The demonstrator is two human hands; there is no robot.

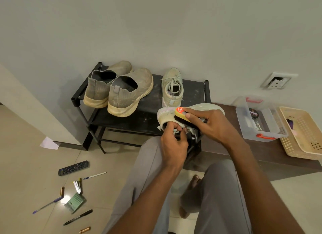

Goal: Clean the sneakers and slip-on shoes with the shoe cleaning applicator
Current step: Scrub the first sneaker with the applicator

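We have one sneaker (176,115) off the rack and on its side just in front of it, above our knee, and we are brushing its upper with the shoe cleaning applicator (183,114). To do this well, we judge that short, even strokes along the fabric matter most, with the bristles kept flat against the shoe rather than tipped onto the yellow edge, and that the shoe must not twist under the pressure — so the steadying grip counts as much as the brushing one.

Our left hand (171,143) reaches up from below, fingers curled into the sneaker's opening and pinching the collar. Our right hand (207,124) comes in from the right, wrist raised, fingers wrapped over the applicator's back, pressing it down on the shoe. The two hands sit close together, each clamped on its own thing.

The other sneaker (171,87) and the slip-on shoes (120,89) wait upright on the black rack (148,104).
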